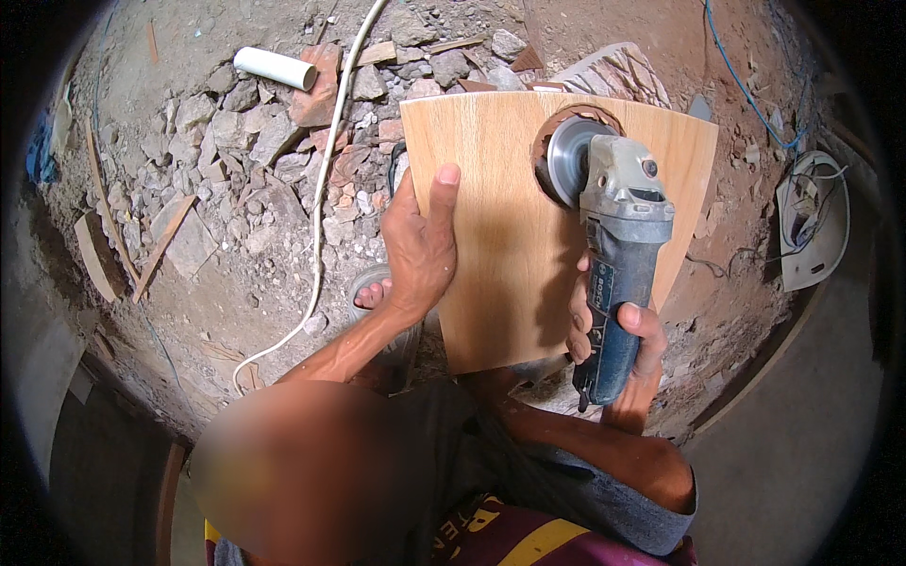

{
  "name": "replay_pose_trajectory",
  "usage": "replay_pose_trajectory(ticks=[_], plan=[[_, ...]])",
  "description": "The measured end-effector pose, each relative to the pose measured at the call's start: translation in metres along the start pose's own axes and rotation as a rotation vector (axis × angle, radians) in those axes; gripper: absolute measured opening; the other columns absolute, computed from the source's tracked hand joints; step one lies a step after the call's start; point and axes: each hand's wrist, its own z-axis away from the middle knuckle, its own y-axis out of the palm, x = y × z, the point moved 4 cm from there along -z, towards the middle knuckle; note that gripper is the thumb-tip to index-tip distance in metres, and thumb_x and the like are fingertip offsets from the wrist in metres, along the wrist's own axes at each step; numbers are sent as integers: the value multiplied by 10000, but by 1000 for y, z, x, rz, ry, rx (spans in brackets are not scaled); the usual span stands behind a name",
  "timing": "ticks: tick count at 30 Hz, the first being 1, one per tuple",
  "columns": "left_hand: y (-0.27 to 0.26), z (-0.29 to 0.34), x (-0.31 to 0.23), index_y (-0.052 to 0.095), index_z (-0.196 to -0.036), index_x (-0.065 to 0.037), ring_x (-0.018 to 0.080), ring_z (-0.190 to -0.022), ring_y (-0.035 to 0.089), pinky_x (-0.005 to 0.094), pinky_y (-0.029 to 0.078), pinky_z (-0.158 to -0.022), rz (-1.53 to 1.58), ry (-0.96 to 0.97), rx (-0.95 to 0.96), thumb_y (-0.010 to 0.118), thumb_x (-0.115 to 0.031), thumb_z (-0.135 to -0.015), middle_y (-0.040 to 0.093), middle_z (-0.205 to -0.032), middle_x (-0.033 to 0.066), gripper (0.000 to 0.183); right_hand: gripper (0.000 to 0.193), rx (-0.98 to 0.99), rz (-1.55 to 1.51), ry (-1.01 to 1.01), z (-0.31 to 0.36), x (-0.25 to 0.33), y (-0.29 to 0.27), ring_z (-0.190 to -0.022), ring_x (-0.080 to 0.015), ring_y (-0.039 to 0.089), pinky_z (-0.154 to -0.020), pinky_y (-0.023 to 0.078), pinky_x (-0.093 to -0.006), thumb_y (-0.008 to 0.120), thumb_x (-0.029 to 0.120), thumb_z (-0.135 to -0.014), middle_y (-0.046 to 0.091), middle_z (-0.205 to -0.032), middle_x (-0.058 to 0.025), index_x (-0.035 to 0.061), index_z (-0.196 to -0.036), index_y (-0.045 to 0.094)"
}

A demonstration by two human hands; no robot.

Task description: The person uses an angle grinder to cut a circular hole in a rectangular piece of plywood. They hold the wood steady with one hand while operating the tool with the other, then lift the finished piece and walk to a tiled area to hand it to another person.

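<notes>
A square tile with a light wood-grain face (500,255) is tilted up in front of me. Near its far edge is a round cut-out with a rough, reddish-brown rim (604,115). My left hand (420,241) grips the tile's left edge, thumb lying on the face and fingers behind it. Wrapped round the blue body of an angle grinder (628,241) is my right hand (646,347). The grinder's metal disc (568,156) sits at the cut-out, overlapping its right side; whether it touches the rim, I cannot tell. Whether the disc spins is also unclear.
Broken stones and rubble (274,132) cover the ground beyond and left of the tile. A white cable (330,156) runs through them, near a white pipe piece (276,68). Wooden strips (162,247) lie left. At right are a blue cord (741,80) and a white plastic piece (819,247).
</notes>
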Motion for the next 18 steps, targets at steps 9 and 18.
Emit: replay_pose_trajectory(ticks=[9,18], plan=[[1,0,-1,678,-1275,65,158,-943,646,345,535,-852,-10,-6,-5,567,-517,-1145,732,-1034,118,606,818,-2,10,5,0,1,0,-567,-256,658,-503,557,-352,841,347,-796,653,-818,-173,-87,-1401,500],[0,0,-2,686,-1259,61,165,-921,643,350,533,-843,-23,-6,-7,559,-526,-1145,733,-1013,121,612,806,-24,16,5,-1,2,3,-554,-249,647,-486,543,-347,841,346,-794,644,-795,-166,-81,-1390,506]])
